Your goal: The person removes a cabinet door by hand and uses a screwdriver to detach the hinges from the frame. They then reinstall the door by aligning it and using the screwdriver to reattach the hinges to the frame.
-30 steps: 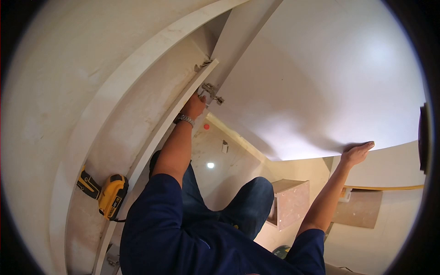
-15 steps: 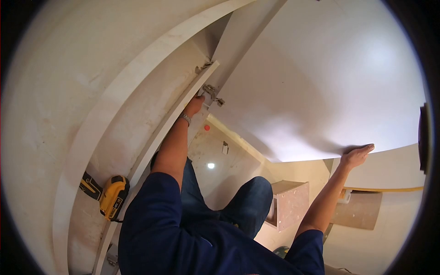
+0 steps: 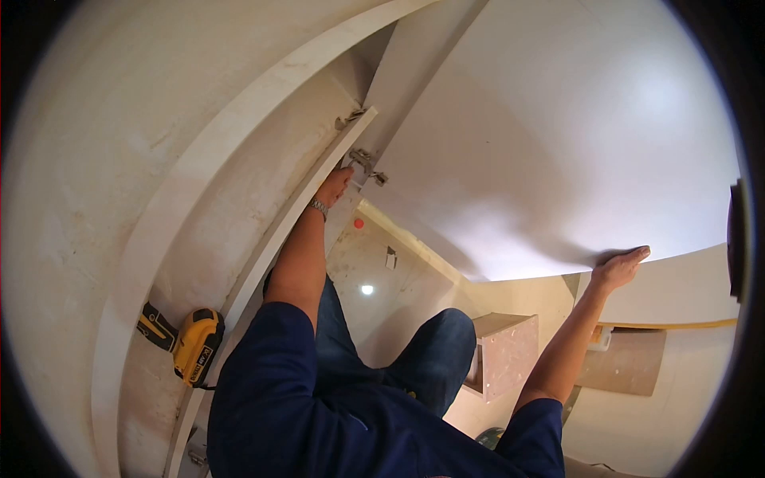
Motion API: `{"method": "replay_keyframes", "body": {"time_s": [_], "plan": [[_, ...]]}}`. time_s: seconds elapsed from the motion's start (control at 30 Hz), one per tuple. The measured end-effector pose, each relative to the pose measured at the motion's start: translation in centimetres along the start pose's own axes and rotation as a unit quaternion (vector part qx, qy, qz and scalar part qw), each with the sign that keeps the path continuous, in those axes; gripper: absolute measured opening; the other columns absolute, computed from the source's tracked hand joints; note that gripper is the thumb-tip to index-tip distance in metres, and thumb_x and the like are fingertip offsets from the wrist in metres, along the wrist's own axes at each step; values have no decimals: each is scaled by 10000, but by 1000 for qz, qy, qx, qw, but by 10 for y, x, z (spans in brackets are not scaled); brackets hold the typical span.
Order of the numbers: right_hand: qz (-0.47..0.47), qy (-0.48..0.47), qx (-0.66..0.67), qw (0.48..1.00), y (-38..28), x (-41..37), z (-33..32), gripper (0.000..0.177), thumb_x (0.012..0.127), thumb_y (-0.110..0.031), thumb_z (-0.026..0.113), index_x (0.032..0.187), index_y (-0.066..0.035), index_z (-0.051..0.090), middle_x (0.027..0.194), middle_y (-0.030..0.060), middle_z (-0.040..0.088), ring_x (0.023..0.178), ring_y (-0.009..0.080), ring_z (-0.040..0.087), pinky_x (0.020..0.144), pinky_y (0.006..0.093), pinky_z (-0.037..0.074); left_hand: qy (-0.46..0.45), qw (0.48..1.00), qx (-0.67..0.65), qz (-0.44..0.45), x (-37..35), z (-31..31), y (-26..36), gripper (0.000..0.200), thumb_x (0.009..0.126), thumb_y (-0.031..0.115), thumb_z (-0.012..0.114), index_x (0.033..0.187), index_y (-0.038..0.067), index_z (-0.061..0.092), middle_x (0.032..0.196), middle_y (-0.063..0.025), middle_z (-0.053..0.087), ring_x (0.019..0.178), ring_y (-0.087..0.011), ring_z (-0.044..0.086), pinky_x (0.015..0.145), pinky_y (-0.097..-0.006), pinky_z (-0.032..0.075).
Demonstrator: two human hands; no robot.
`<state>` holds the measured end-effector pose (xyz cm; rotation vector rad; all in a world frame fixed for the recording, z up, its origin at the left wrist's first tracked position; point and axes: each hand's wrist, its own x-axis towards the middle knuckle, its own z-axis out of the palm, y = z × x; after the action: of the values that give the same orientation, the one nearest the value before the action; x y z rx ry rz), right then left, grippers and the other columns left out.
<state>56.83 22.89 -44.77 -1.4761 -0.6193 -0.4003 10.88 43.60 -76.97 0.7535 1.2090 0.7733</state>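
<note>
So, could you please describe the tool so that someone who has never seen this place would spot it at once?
Start at the person's dark blue left sleeve and look left towards the long, curved pale edge. Between them lies the chunky tool. Its bold yellow and black body sets it apart from the straight pale board beside it.
</note>
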Motion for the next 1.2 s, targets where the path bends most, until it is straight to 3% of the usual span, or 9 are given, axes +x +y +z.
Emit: {"method": "replay_keyframes", "body": {"time_s": [0.2, 0.4, 0.47, 0.53, 0.6, 0.7, 0.8, 1.03, 1.2], "plan": [[5, -2, -22, 1000, -1, 0, -2, 769, 939, -602, 392, 1178, 113, 543, 1076, 184, 599, 926, 249, 548, 832, 343, 463, 19, 998, 44, 34, -15, 1, 5, 329, 851, 353, 657, 672, 102, 543, 552, 5, 489, 431, -84, 410, 387, -260, 305], [-14, -22, -70, 997, 4, 3, -7, 746, 954, -583, 373, 1112, 122, 561, 978, 183, 600, 861, 243, 534, 789, 351, 459, 118, 969, 207, 73, -31, 6, 16, 420, 851, 405, 651, 704, 14, 605, 624, -56, 588, 516, -170, 531, 513, -332, 435], [-38, -8, -71, 997, 2, 1, -4, 722, 964, -557, 380, 1097, 128, 562, 957, 178, 598, 859, 236, 530, 786, 350, 456, 141, 943, 283, 107, 8, -4, -15, 449, 849, 413, 644, 812, -33, 669, 743, -150, 669, 685, -256, 645, 669, -362, 500], [-39, -20, -41, 998, 4, 5, -4, 690, 973, -527, 393, 1076, 134, 563, 939, 171, 595, 853, 229, 524, 781, 349, 454, 154, 901, 383, 136, -13, 7, -8, 476, 842, 405, 637, 939, -60, 680, 888, -241, 679, 859, -334, 668, 774, -399, 506], [-18, -63, 14, 998, 8, 9, -7, 652, 981, -492, 412, 1049, 139, 564, 922, 162, 589, 843, 222, 515, 776, 347, 451, 136, 889, 426, 103, -44, 21, 11, 492, 825, 415, 626, 947, -59, 677, 999, -271, 649, 964, -383, 637, 851, -428, 498], [-16, -7, -7, 1000, 8, 7, -1, 567, 984, -455, 439, 874, 95, 525, 781, 81, 520, 744, 174, 457, 688, 319, 425, 105, 869, 476, 86, -65, 35, 26, 440, 807, 368, 635, 953, -45, 677, 1024, -260, 649, 982, -369, 633, 854, -425, 497], [-6, -27, 20, 999, -3, 2, -4, 562, 991, -431, 441, 947, 120, 541, 838, 99, 536, 777, 186, 454, 722, 332, 429, 102, 878, 460, 84, -75, 42, 28, 408, 789, 327, 630, 967, -37, 677, 1025, -260, 648, 984, -365, 632, 849, -421, 500], [32, -158, 12, 987, 10, 8, -38, 421, 999, -404, 436, 811, -30, 487, 754, -16, 408, 706, 110, 356, 607, 266, 334, 79, 911, 392, 102, -149, 54, 29, 397, 788, 218, 633, 1101, -24, 592, 1019, -233, 643, 976, -364, 621, 844, -420, 498], [167, -334, 78, 924, -10, 30, -77, 188, 912, -223, 631, 981, -60, 569, 809, -47, 519, 734, 67, 443, 662, 248, 380, 99, 926, 347, 108, -227, 54, -12, 400, 826, 192, 629, 1159, -16, 553, 1066, -233, 623, 1004, -358, 607, 856, -421, 495]]}}
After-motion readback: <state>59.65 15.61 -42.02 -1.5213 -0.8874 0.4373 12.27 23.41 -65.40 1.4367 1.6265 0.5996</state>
